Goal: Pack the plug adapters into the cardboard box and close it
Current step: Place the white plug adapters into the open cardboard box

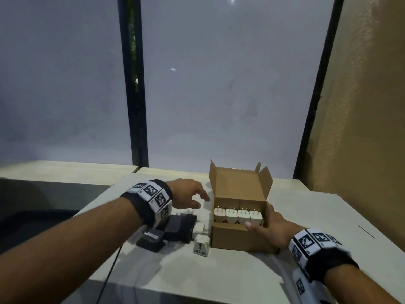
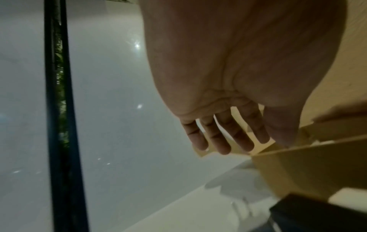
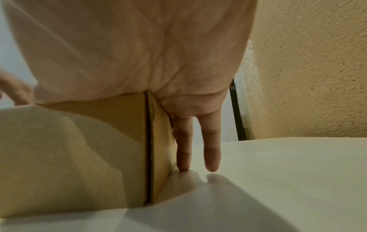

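Four adapters (image 1: 237,216) fill the open box (image 1: 238,236), steadied by the right hand (image 1: 266,227). Left hand (image 1: 188,195), fingers loose and empty, nears the box's left side. Next, likely: grab another adapter.

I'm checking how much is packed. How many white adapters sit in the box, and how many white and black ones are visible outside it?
White adapters in the cardboard box: 4
White adapters outside: at least 2
Black adapters outside: about 3, overlapping
Total: about 9
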`<state>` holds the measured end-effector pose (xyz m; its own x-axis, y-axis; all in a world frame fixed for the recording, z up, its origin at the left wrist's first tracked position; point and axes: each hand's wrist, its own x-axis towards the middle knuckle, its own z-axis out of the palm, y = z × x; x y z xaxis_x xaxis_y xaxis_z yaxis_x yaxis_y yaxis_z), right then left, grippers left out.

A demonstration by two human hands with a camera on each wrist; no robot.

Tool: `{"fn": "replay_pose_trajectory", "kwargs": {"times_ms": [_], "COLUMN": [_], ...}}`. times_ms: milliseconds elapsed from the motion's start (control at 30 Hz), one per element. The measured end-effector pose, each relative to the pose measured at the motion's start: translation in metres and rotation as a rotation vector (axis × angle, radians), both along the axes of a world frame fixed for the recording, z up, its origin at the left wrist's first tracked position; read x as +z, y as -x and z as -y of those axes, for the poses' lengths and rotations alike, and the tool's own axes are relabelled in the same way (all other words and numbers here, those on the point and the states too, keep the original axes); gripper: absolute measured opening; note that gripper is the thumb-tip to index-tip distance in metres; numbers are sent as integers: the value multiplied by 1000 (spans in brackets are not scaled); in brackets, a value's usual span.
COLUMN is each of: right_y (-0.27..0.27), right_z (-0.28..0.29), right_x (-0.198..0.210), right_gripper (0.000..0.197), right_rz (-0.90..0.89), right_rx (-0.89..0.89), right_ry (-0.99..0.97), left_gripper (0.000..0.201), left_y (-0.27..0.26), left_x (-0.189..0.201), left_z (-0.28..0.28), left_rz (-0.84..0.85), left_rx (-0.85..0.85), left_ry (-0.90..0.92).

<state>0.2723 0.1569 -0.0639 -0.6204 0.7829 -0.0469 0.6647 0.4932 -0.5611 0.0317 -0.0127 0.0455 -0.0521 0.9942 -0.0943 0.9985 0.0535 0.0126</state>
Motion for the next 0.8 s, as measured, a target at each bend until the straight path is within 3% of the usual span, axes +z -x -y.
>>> {"fn": "replay_pose_trajectory", "kwargs": {"times_ms": [133, 267, 367, 567, 800], "right_y": [-1, -2, -4, -4, -6], "right_z": [-2, -4, -1, 5, 7], "right_x": [-1, -2, 2, 7, 9], "right_gripper": [135, 139, 142, 149, 148], "right_rz": [2, 8, -5, 6, 15], "right_rx": [-4, -8, 1, 7, 22], "right_ry": [-5, -6, -1, 0, -19], "left_gripper": [45, 41, 39, 53, 41], "left_y": [31, 37, 32, 18, 21], "left_x": [-17, -26, -29, -33, -50], "left_z": [19, 19, 8, -15, -30], "left_rz": [43, 74, 49, -51, 9], "left_rx": [206, 279, 285, 238, 294], "left_ry": [74, 41, 6, 119, 68]}}
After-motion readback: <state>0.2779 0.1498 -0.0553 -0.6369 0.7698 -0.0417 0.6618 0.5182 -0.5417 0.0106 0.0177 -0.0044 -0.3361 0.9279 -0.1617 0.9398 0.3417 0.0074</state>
